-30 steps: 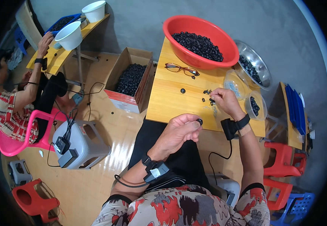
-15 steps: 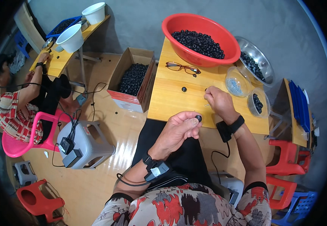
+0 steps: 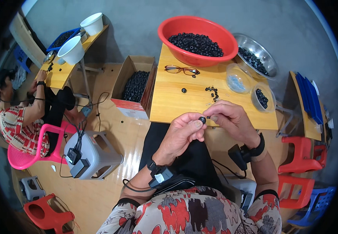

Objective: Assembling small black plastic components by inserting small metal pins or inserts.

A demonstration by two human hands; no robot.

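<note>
My left hand (image 3: 180, 134) pinches a round black plastic piece (image 3: 202, 120) between thumb and forefinger, over the table's near edge. Close beside it, my right hand (image 3: 233, 120) has thumb and forefinger pressed together on a small dark part (image 3: 208, 117), mostly hidden by the fingertips. Whether the two parts touch, I cannot tell. Just beyond my right hand lie several small black parts (image 3: 212, 93) on the yellow wooden table (image 3: 169, 107). Another round black piece (image 3: 184, 90) sits alone to their left.
Farther back are glasses (image 3: 181, 70), a red basin (image 3: 200, 58) of black pieces and a steel bowl (image 3: 268, 66). Clear tubs (image 3: 239, 89) stand at right. A carton (image 3: 116, 95) of black pieces is on the floor at left; a co-worker (image 3: 15, 124) sits beyond a grey stool (image 3: 93, 152).
My right hand has drawn back from the tabletop to my left hand, uncovering the small black parts. The left hand keeps its pinch on the round piece. The view has shifted slightly.
</note>
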